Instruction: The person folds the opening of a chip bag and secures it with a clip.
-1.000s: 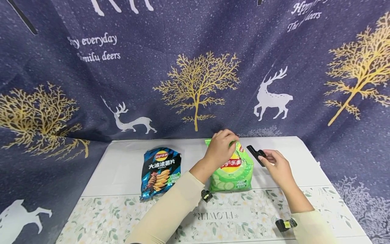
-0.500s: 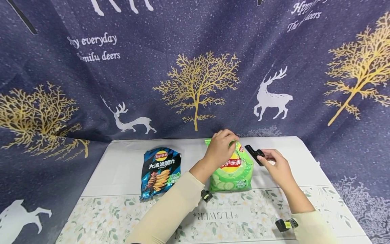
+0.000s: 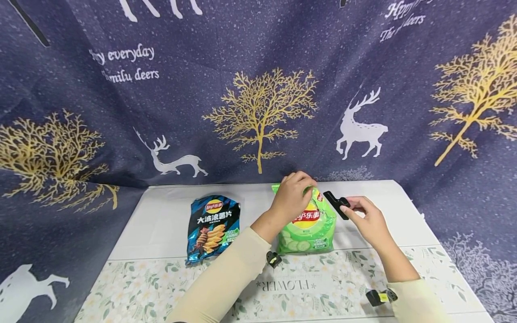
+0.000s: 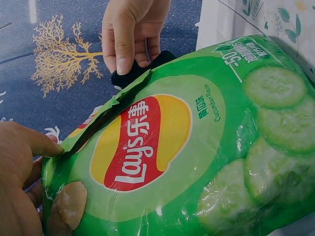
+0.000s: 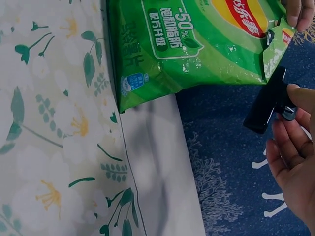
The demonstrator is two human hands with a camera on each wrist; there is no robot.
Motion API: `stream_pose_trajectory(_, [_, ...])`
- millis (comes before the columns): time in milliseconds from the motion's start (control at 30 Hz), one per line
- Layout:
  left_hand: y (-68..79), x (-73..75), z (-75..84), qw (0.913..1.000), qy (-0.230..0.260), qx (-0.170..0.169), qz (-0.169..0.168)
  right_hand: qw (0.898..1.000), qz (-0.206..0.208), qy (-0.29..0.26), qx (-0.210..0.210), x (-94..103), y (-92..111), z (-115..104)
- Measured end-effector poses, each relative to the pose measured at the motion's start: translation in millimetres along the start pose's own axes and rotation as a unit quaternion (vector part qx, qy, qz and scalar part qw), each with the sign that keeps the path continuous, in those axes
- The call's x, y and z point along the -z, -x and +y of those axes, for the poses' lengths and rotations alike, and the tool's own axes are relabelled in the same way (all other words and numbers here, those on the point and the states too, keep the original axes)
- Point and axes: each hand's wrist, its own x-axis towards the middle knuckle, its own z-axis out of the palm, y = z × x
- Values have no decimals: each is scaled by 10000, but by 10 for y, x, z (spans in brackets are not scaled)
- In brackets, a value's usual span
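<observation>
A green Lay's chip bag (image 3: 304,240) stands on the table, cucumber slices printed low on its front. My left hand (image 3: 292,197) pinches its top edge, which is folded over in the left wrist view. To the right of the bag, my right hand (image 3: 368,220) holds a black bag clip (image 3: 336,205) between thumb and fingers. The clip's long bar slants beside the bag's upper right corner. In the right wrist view, the clip (image 5: 266,105) is close to the crumpled top corner of the bag (image 5: 206,64), and the thumb lies on its handle.
A blue and black Lay's chip bag (image 3: 214,229) lies on the table to the left. The table (image 3: 161,224) has a white back part and a floral front strip (image 3: 137,287). Behind it hangs a dark blue cloth (image 3: 258,45) with deer and trees.
My right hand has moved the clip slightly to the left, closer to the green bag. The left hand keeps its hold on the bag's top, and the blue bag has not moved.
</observation>
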Motion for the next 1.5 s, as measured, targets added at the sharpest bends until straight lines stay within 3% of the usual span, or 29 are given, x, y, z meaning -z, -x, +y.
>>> stream_pose_trajectory(767, [-14, 13, 15, 9999, 30, 26, -100, 9973, -403, -619, 50, 102, -34, -153])
stream_pose_trajectory(1200, [-3, 30, 35, 9999, 111, -43, -9, 9939, -457, -988, 159, 118, -52, -155])
stream_pose_trajectory(1500, [3, 25, 33, 9999, 133, -57, 8, 9927, -268, -1124, 354, 113, -73, -187])
